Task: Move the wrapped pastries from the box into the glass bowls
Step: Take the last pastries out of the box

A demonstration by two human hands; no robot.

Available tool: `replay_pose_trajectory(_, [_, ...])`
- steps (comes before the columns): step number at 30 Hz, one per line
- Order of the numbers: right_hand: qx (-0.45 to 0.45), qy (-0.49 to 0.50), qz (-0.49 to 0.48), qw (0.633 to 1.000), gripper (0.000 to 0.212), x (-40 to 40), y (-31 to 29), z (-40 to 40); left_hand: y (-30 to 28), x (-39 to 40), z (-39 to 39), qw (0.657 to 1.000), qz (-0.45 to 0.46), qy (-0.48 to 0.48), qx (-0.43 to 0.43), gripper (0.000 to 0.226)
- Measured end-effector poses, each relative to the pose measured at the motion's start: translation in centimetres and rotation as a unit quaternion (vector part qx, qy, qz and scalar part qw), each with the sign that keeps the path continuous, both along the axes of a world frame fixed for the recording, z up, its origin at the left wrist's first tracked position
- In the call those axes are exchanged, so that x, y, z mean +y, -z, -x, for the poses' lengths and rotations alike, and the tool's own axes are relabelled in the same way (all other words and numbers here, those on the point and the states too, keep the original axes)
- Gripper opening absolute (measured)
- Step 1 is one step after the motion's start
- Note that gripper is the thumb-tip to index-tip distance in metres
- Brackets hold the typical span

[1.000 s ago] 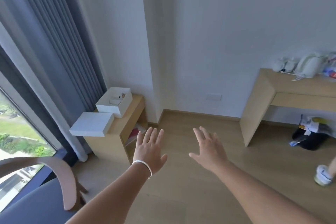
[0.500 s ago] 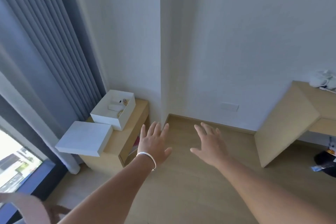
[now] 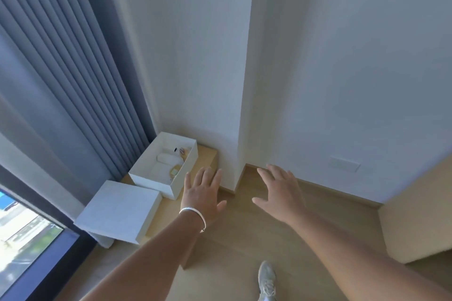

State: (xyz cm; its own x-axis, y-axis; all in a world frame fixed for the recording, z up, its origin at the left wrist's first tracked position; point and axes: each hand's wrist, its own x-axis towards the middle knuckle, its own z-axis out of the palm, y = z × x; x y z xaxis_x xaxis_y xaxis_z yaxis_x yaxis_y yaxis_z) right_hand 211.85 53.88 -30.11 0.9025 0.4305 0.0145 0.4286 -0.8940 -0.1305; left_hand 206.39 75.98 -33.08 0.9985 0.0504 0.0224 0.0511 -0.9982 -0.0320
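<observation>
Fingers spread, both hands empty: left hand (image 3: 201, 197) near box (image 3: 149, 179), right hand (image 3: 281, 193) apart.

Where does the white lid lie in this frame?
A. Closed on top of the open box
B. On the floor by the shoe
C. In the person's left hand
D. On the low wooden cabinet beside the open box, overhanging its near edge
D: the lid lies flat on the low wooden cabinet, next to the open box, overhanging the near edge; the left hand and right hand are spread and hold nothing.
</observation>
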Motion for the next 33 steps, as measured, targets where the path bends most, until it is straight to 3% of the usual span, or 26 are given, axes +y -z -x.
replay_pose_trajectory(9, [0.029, -0.065, 0.014, 0.997, 0.081, 4.4, 2.8, -16.9, 2.5, 3.1, -13.5, 0.998, -0.002, -0.061, 0.033, 0.083])
replay_pose_trajectory(16, [0.070, -0.170, 0.033, 0.982, 0.083, 9.6, 5.0, -28.0, 3.8, 7.0, -20.3, 0.985, 0.006, -0.153, 0.084, 0.085])
replay_pose_trajectory(33, [0.132, -0.358, 0.106, 0.918, 0.087, 30.7, 8.3, -37.9, 9.9, 23.2, -24.1, 0.926, 0.108, -0.336, 0.132, 0.082])
